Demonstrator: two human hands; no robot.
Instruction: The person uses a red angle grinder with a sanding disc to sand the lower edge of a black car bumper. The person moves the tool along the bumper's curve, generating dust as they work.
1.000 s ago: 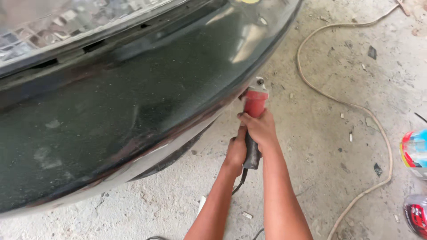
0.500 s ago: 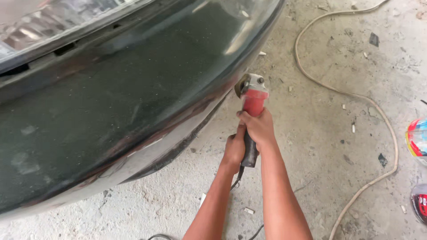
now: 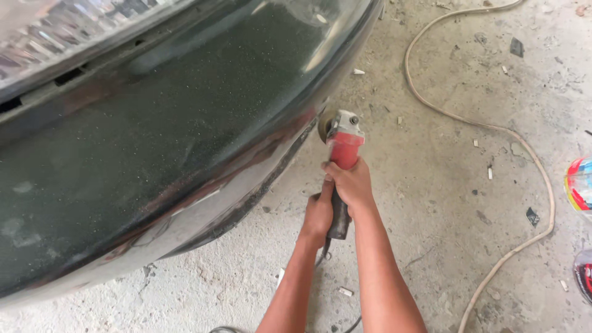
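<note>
A red angle grinder (image 3: 343, 143) with a grey head points away from me, its disc against the lower edge of a dark, dusty car bumper (image 3: 172, 142). My right hand (image 3: 350, 182) wraps the red body just behind the head. My left hand (image 3: 317, 216) grips the black rear handle lower down. Both forearms reach up from the bottom of the view. The grinder's cord drops from the handle toward the floor between my arms.
A pale cable (image 3: 487, 129) snakes across the concrete floor on the right. Colourful round objects (image 3: 579, 185) sit at the right edge. Small scraps and debris litter the floor. A headlight (image 3: 55, 37) shows at top left.
The grinder and both hands have shifted slightly left along the bumper's lower edge; the grip is the same.
</note>
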